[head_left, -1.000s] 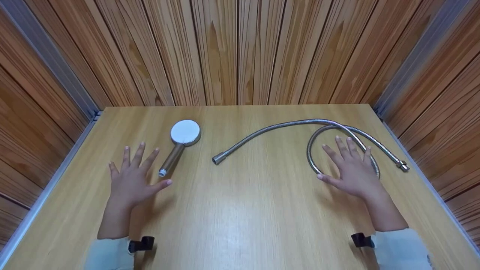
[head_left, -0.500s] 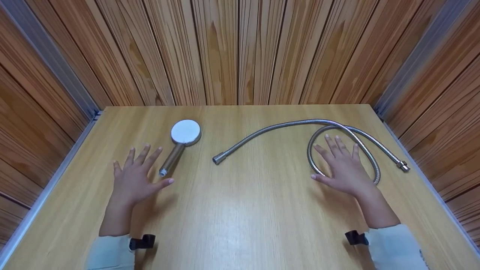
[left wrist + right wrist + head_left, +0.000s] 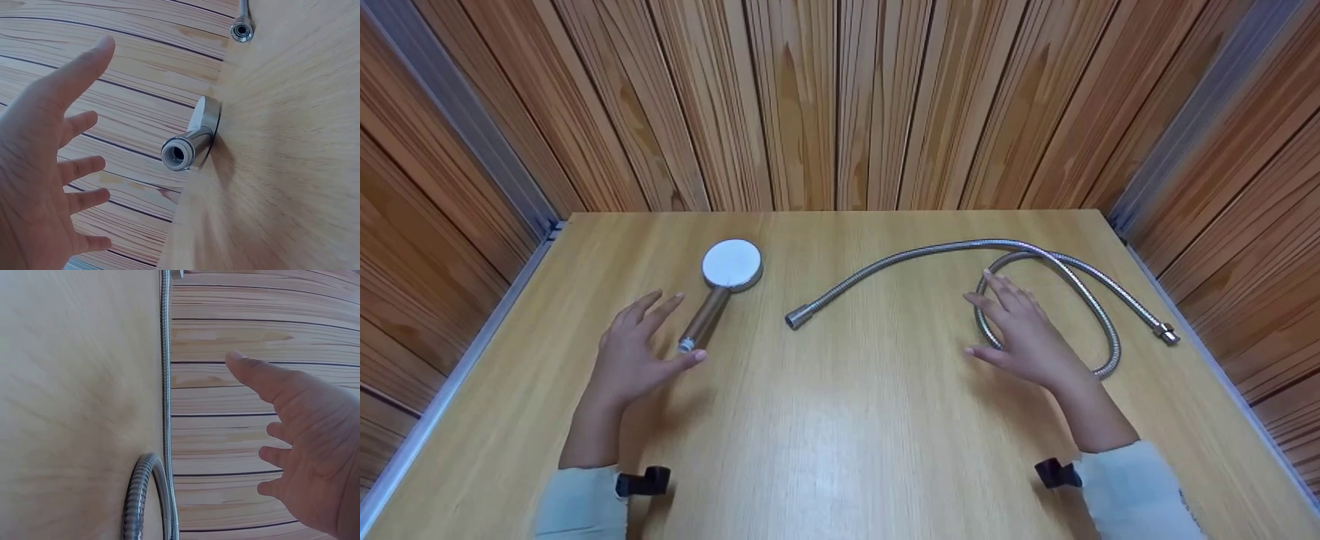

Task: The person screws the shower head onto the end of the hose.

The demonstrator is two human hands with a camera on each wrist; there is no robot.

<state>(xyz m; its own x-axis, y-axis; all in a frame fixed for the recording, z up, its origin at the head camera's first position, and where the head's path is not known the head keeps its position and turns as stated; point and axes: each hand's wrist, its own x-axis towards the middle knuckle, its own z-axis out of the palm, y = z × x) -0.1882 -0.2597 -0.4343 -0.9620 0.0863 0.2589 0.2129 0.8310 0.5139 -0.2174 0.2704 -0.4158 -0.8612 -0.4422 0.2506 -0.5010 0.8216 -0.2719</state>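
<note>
A shower head (image 3: 732, 265) with a round white face and a brown-grey handle lies on the left half of the table. Beside its handle hovers my left hand (image 3: 631, 360), fingers spread and holding nothing; the left wrist view shows the handle's threaded end (image 3: 178, 154) facing the camera, apart from the palm. A metal shower hose (image 3: 930, 249) lies in a loop on the right half. Above that loop is my right hand (image 3: 1031, 341), relaxed and holding nothing, hiding part of the hose. In the right wrist view the hose (image 3: 165, 382) stands clear of the fingers.
The wooden table (image 3: 840, 435) has wood-panelled walls (image 3: 802, 105) behind and at both sides. One hose end fitting (image 3: 798, 317) points toward the table's middle, the other (image 3: 1167, 333) toward its right edge. Dark wrist mounts (image 3: 643, 481) stick out from the sleeves.
My right hand has moved left over the hose loop and its fingers have drawn closer together. My left hand has turned slightly and shifted a little toward the shower head. Both objects have stayed put.
</note>
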